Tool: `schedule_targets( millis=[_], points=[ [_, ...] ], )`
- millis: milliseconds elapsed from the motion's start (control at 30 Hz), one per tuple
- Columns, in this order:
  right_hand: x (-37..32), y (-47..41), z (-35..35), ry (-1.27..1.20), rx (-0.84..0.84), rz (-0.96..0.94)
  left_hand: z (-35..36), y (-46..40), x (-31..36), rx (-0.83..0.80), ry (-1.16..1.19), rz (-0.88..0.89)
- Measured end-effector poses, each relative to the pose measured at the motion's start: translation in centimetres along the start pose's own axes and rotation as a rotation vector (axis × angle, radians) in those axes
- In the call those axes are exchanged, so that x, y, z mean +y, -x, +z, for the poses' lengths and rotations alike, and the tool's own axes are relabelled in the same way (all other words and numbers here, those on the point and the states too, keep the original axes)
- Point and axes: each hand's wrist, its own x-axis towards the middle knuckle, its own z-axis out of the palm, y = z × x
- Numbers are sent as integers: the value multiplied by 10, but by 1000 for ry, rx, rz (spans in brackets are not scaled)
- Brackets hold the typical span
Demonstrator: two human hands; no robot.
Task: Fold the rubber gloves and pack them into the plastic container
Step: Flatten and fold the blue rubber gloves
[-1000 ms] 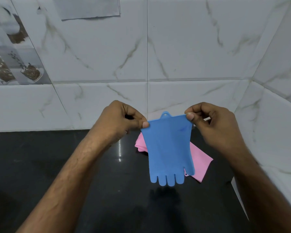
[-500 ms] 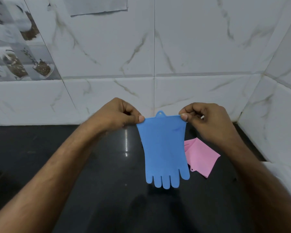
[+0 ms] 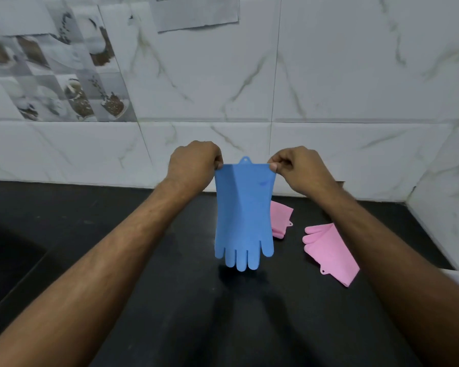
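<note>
The left hand (image 3: 194, 165) pinched one cuff corner of a blue rubber glove (image 3: 243, 213); the right hand (image 3: 298, 169) pinched the other corner. Between them the glove hung above the dark surface (image 3: 143, 260), its long axis vertical, cuff up, fingers pointing down. Below the right hand, two pink gloves lay on the surface: one (image 3: 281, 218) partly hidden behind the blue glove, another (image 3: 329, 252) under the right forearm.
</note>
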Motion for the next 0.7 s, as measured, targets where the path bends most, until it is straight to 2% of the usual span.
schedule_targets(
  millis=[233, 333, 433, 567, 700],
  points=[
    [-19, -36, 19, -76, 82, -49, 12, -9, -32, 206, -68, 35],
    [-14, -18, 20, -119, 86, -117, 15, 14, -40, 218, -13, 96],
    [2, 18, 28, -87, -51, -159, 27, 55, -43, 115, 50, 161],
    [33, 90, 58, -96, -255, -166, 62, 131, -40, -141, 198, 258],
    [64, 165, 84, -186, -473, -58, 104, 205, -38, -365, 414, 193]
  ],
)
